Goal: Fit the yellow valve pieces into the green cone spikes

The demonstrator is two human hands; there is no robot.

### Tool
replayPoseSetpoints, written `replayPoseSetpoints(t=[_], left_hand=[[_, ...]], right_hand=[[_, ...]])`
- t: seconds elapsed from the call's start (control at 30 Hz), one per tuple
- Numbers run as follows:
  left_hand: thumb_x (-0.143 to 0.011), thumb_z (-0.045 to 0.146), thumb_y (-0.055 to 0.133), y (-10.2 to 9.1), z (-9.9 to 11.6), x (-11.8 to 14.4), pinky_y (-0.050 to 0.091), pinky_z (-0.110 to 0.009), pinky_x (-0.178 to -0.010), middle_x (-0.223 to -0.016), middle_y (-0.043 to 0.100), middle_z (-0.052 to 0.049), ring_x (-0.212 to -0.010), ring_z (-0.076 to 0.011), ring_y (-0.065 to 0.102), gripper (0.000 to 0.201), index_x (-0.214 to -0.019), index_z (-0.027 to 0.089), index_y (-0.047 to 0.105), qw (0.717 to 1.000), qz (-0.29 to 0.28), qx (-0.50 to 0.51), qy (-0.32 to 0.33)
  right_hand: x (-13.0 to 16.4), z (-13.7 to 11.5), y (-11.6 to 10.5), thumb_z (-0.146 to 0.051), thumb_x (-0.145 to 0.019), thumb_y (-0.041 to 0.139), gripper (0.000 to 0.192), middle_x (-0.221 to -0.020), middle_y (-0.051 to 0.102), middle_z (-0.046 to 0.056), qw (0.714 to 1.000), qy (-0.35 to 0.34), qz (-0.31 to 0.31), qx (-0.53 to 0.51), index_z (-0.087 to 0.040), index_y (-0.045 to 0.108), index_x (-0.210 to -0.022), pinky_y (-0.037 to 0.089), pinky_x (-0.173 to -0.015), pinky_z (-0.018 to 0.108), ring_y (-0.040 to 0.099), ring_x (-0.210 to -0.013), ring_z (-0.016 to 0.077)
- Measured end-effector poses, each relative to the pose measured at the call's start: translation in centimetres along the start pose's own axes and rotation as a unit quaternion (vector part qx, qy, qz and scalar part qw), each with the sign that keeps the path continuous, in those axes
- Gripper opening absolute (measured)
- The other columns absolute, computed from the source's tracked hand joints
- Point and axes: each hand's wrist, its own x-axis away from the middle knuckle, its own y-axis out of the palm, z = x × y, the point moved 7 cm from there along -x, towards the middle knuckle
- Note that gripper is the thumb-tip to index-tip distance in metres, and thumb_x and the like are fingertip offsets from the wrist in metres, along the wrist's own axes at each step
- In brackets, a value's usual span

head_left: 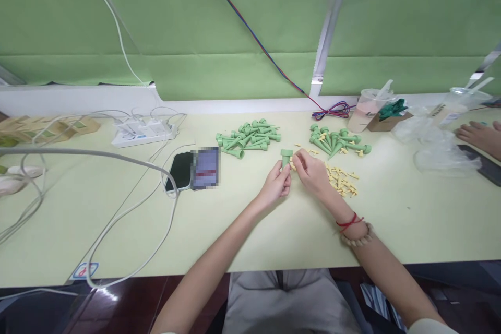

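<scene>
My left hand (277,183) is closed around a green plastic spike (286,156), its wide cap pointing up and away from me. Close against its right side, my right hand (311,169) pinches a small yellow plastic piece (293,164), mostly covered by the fingers. Beyond my hands to the left lies a heap of green spikes (250,136). A second group of green spikes (336,141), with yellow pieces among them, lies beyond my right hand. Loose yellow pieces (344,181) are scattered beside my right wrist.
Two phones (180,171) lie left of my hands, near looping white cables (172,219) and a power strip (144,133). At the back right stand a drink cup (366,110), a small brown box (387,123) and plastic bags (417,130). Another person's hand (479,136) rests at the far right.
</scene>
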Motion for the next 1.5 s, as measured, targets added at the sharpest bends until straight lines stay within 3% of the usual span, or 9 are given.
replayPoseSetpoints(t=[0.17,0.4,0.57,0.7,0.9,1.0,1.1,1.2,1.5], left_hand=[[-0.078,0.055,0.045,-0.2,0.5,0.3,0.012,-0.013,-0.029,-0.049,0.028,0.012,-0.028,-0.0017,0.020,0.034,-0.083,0.022,0.036,1.000,-0.014,-0.014,-0.023],[-0.083,0.048,0.040,-0.5,0.0,0.2,0.023,-0.015,-0.034,-0.053,0.034,0.010,-0.033,-0.0035,0.028,0.027,-0.092,0.023,0.038,0.995,0.005,-0.096,0.021],[-0.086,0.042,0.036,-1.4,0.7,0.2,0.031,-0.019,-0.046,-0.054,0.039,0.008,-0.043,-0.0077,0.037,0.022,-0.092,0.022,0.041,0.965,0.061,-0.236,0.092],[-0.086,0.036,0.036,-2.0,1.5,0.3,0.028,-0.020,-0.049,-0.051,0.037,0.008,-0.044,-0.0100,0.037,0.019,-0.096,0.021,0.043,0.938,0.085,-0.313,0.122],[-0.084,0.038,0.041,-2.6,1.5,0.1,0.026,-0.019,-0.045,-0.050,0.039,0.007,-0.042,-0.0094,0.035,0.017,-0.092,0.023,0.044,0.940,0.091,-0.308,0.114],[-0.083,0.045,0.042,-2.5,1.4,0.0,0.025,-0.017,-0.039,-0.049,0.037,0.009,-0.036,-0.0075,0.032,0.022,-0.087,0.023,0.039,0.971,0.089,-0.199,0.093],[-0.082,0.050,0.041,-2.7,1.8,0.1,0.027,-0.017,-0.035,-0.048,0.034,0.011,-0.033,-0.0071,0.033,0.027,-0.081,0.024,0.032,0.984,0.118,-0.107,0.081],[-0.080,0.052,0.043,-3.4,2.0,0.3,0.031,-0.017,-0.034,-0.046,0.035,0.011,-0.032,-0.0075,0.037,0.031,-0.077,0.024,0.031,0.984,0.158,-0.046,0.072],[-0.079,0.053,0.046,-3.3,1.9,0.2,0.031,-0.016,-0.031,-0.044,0.038,0.011,-0.029,-0.0062,0.037,0.033,-0.073,0.023,0.032,0.985,0.159,-0.026,0.070]], right_hand=[[-0.1,-0.2,0.6,-0.040,-0.091,0.029,0.030,-0.088,0.059,0.006,0.976,-0.137,-0.063,0.156,-0.020,0.051,-0.095,0.037,-0.057,0.024,0.056,-0.067,0.0151],[0.1,-0.8,0.6,-0.038,-0.092,0.022,0.036,-0.070,0.053,0.005,0.980,-0.159,-0.061,0.103,-0.020,0.045,-0.072,0.037,-0.061,0.026,0.051,-0.066,0.0159],[0.4,-0.1,1.6,-0.052,-0.088,0.025,0.046,-0.049,0.033,-0.003,0.990,-0.030,-0.072,-0.117,-0.021,0.032,-0.055,0.033,-0.048,0.025,0.036,-0.045,0.0110],[0.7,0.9,3.8,-0.062,-0.079,0.039,0.048,-0.049,0.020,-0.008,0.930,0.095,-0.110,-0.337,-0.022,0.027,-0.055,0.027,-0.038,0.022,0.024,-0.039,0.0068],[0.6,0.9,5.1,-0.068,-0.073,0.041,0.052,-0.048,0.022,-0.009,0.896,0.135,-0.155,-0.395,-0.021,0.027,-0.054,0.027,-0.036,0.020,0.023,-0.037,0.0052],[-0.1,1.1,3.9,-0.065,-0.080,0.028,0.055,-0.048,0.034,-0.005,0.928,0.108,-0.144,-0.327,-0.018,0.040,-0.054,0.030,-0.040,0.021,0.034,-0.040,0.0076],[-1.2,2.7,-0.2,-0.056,-0.086,0.023,0.054,-0.056,0.050,0.000,0.991,0.066,0.002,-0.116,-0.017,0.053,-0.063,0.036,-0.049,0.024,0.045,-0.047,0.0104],[-1.8,4.7,-3.9,-0.044,-0.084,0.039,0.035,-0.078,0.063,0.005,0.980,0.068,0.127,0.137,-0.017,0.060,-0.076,0.039,-0.059,0.027,0.053,-0.062,0.0148],[-2.2,7.4,-1.7,-0.013,-0.079,0.046,0.032,-0.117,0.057,0.011,0.975,0.002,0.023,0.222,-0.017,0.062,-0.106,0.036,-0.088,0.039,0.049,-0.108,0.0254]])
